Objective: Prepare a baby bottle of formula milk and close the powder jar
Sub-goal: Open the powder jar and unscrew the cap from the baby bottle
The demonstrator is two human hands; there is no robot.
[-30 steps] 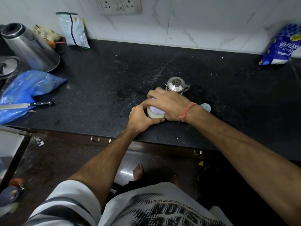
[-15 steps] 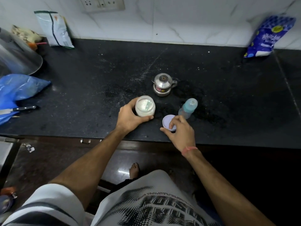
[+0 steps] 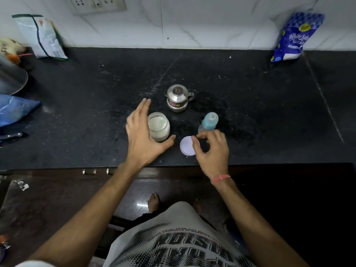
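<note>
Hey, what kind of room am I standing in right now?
Most likely a home kitchen. You face a black stone countertop against a white marble-look wall, with a bag of sugar leaning at the back, a small steel pot in the middle and a switch and socket plate above.

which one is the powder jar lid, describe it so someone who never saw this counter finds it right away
On the black stone counter, near the front edge, lies a flat round pale lilac lid, just in front of the teal-capped baby bottle. It sits right of the open glass powder jar, under the right hand's fingertips: the only flat disc there.
</note>
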